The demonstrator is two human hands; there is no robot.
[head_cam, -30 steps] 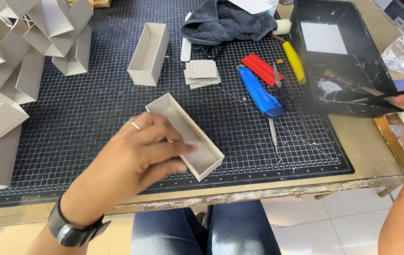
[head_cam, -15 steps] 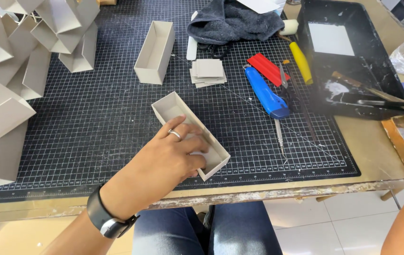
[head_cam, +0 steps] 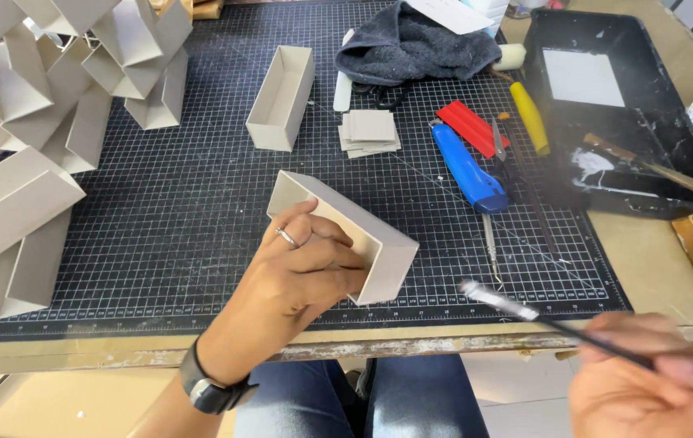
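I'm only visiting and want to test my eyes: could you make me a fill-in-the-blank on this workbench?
1. The left hand holds a grey cardboard ____.
2. The right hand holds a thin ____.
3. The blue utility knife lies on the gridded cutting ____.
4. A dark cloth lies at the mat's ____ edge.

Missing: box; brush; mat; far

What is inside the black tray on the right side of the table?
Inside the black tray lie a white rectangular sheet, smears of white glue and a brush with a wooden handle. The brush's far end leaves the picture.
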